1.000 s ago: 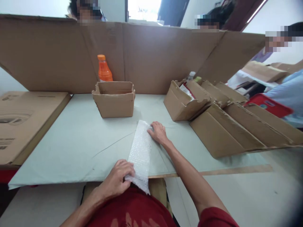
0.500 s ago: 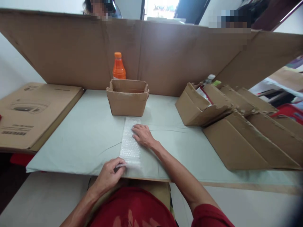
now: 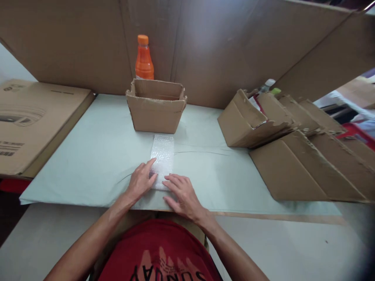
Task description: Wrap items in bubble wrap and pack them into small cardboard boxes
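A strip of clear bubble wrap [image 3: 162, 157] lies flat on the pale green sheet [image 3: 88, 156] that covers the table, pointing away from me toward a small open cardboard box [image 3: 156, 106]. My left hand [image 3: 140, 181] rests open on the strip's near left corner, fingers stretched forward. Beside it, my right hand [image 3: 181, 193] lies flat and open with its fingertips on the strip's near edge. Neither hand grips anything.
An orange bottle [image 3: 144, 58] stands behind the small box, against a tall cardboard wall [image 3: 222, 50]. Torn cardboard boxes and folded flaps [image 3: 290, 144] fill the right side. A flat printed carton [image 3: 32, 121] lies at the left.
My right hand has slid back along the strip to its near end. My left hand has let go of the strip's end and now lies flat on it. The whole strip is on the table.
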Available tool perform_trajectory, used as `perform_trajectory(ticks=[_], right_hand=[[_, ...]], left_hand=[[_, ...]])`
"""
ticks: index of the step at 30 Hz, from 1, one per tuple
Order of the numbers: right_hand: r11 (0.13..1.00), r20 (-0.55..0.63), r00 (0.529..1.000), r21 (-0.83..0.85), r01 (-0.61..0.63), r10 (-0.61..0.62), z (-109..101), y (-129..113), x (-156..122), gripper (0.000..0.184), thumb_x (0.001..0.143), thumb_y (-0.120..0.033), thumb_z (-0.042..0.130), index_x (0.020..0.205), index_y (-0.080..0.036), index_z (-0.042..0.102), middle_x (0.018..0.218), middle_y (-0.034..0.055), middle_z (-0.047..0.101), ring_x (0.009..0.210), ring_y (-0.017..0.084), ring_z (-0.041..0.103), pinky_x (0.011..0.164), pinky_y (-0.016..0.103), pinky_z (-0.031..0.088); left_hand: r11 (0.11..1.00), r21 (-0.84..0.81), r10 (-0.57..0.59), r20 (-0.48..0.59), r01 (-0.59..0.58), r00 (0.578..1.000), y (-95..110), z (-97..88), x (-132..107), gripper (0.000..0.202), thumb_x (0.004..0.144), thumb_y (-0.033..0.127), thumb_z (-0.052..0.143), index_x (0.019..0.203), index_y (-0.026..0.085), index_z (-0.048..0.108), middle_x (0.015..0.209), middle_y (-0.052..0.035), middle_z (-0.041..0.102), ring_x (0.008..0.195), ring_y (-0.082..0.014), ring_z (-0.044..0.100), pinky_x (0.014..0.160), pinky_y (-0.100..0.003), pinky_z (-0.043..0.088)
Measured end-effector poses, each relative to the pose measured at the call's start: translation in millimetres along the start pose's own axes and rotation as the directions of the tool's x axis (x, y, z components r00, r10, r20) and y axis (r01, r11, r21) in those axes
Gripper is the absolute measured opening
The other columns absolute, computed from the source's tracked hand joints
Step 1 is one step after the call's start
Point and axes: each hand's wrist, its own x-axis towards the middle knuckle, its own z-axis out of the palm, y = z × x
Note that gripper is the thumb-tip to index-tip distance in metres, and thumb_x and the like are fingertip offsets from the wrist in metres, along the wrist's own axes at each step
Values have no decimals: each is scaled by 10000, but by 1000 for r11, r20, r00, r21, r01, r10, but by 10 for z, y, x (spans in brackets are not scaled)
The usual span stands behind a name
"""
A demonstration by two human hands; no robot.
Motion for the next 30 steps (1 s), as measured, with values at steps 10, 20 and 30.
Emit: perform_trajectory(ticks=[10, 20, 30], right_hand=[[981, 37, 992, 150, -122, 117, 171, 86, 203, 244, 987, -165, 515, 1140, -217, 698, 1042, 70, 772, 949, 212, 694, 854, 371, 533], [994, -54, 998, -99, -50, 45, 82, -4, 129, 291, 931, -209, 602, 1215, -236, 659, 1260, 121, 678, 1168, 295, 591, 951, 476, 475], [995, 97, 995, 91, -42, 33, 30, 22, 90, 248, 981, -266, 578, 1208, -208, 658, 1056, 94, 740, 964, 233, 659, 870, 398, 511]], left_hand=[[952, -49, 302, -45, -304, 952, -4, -336, -446, 440, 902, 218, 560, 1342, 214, 550, 1191, -99, 698, 1106, -243, 636, 972, -413, 511], [998, 3, 62, -105, -63, 993, -45, -122, -307, 382, 906, 213, 522, 1277, 202, 613, 1028, -68, 698, 916, -209, 663, 869, -359, 542], [987, -2, 162, 59, -162, 985, -40, -287, -658, 382, 936, 260, 519, 1302, 188, 600, 926, -67, 715, 810, -215, 641, 774, -368, 527]])
